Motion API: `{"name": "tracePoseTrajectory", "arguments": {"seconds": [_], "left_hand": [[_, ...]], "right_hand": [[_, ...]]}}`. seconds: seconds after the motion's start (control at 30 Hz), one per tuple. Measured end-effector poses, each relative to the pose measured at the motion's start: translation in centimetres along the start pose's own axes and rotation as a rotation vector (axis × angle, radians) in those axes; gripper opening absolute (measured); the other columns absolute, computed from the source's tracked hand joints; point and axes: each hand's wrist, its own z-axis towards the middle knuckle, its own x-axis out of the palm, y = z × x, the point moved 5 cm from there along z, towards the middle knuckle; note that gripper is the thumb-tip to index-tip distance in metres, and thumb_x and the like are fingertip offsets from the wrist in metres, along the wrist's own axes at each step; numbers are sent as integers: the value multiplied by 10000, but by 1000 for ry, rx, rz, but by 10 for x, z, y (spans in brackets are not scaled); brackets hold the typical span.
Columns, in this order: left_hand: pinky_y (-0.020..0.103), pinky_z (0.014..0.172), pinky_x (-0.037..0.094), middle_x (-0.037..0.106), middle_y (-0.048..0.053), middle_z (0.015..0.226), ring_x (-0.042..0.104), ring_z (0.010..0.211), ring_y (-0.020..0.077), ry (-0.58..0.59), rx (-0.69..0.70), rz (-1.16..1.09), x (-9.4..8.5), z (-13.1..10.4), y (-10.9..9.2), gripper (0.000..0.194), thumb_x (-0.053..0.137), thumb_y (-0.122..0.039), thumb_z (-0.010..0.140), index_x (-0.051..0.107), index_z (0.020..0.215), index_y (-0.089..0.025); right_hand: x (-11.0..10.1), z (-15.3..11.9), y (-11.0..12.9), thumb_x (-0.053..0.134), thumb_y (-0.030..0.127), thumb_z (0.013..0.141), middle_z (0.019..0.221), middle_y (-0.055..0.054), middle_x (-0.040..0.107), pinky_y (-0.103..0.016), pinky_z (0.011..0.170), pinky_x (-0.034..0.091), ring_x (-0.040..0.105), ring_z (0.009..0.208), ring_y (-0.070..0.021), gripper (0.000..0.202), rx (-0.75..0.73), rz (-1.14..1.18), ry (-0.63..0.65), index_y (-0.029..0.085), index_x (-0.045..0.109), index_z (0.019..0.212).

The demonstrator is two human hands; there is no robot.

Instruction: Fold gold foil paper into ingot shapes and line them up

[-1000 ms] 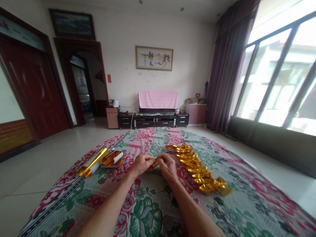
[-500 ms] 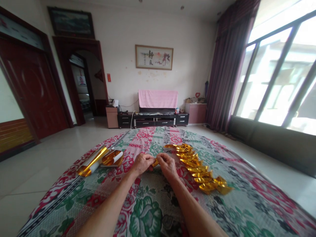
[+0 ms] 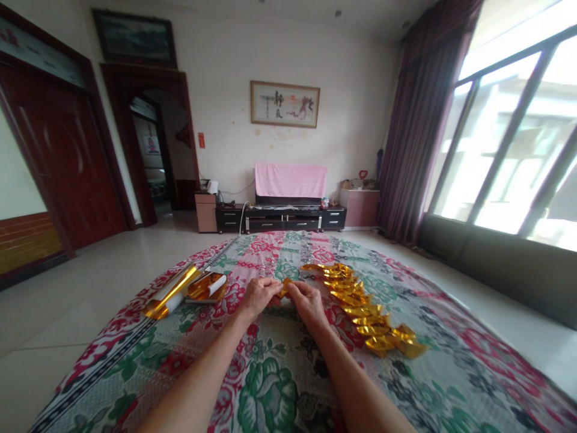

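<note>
Between my two hands, above the middle of the cloth, is a small piece of gold foil paper (image 3: 285, 288). My left hand (image 3: 260, 297) pinches its left side with thumb and fingers. On the other side my right hand (image 3: 307, 303) grips it the same way, so much of the piece is hidden by fingers. To the right lies a row of several folded gold foil ingots (image 3: 356, 294), overlapping one another. At the left rest a curled stack of gold foil sheets (image 3: 174, 291) and a second curled gold sheet (image 3: 205, 287) on a flat pad.
A floral cloth (image 3: 267, 394) in red, green and grey covers the round surface under my hands. Beyond it stand a low black TV cabinet (image 3: 288, 224) and a pink cloth (image 3: 291, 180) over a screen. Tall windows (image 3: 505, 150) are on the right.
My fingers have shifted slightly on the gold foil paper, and more of its top now shows between them. The view has tilted a little; the ingot row and sheets lie as before.
</note>
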Motion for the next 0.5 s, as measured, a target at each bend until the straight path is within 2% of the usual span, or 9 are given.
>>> {"name": "tracePoseTrajectory", "arguments": {"seconds": [0.27, 0.5], "left_hand": [[189, 404, 377, 614, 5, 520, 552, 440, 111, 5, -23, -54, 3, 0, 1, 218, 577, -338, 703, 664, 755, -145], [194, 397, 368, 611, 0, 512, 551, 426, 112, -42, -32, -72, 1, -2, -3, 203, 583, -325, 690, 673, 737, -149]], "right_hand": [[-3, -1, 0, 540, 457, 718, 605, -24, 640, -221, 542, 421, 556, 573, -141, 357, 12, -35, -44, 144, 706, 755], [6, 2, -1, 569, 426, 698, 676, -22, 657, -227, 586, 441, 572, 614, -139, 303, 5, 68, 63, 147, 666, 762]]}}
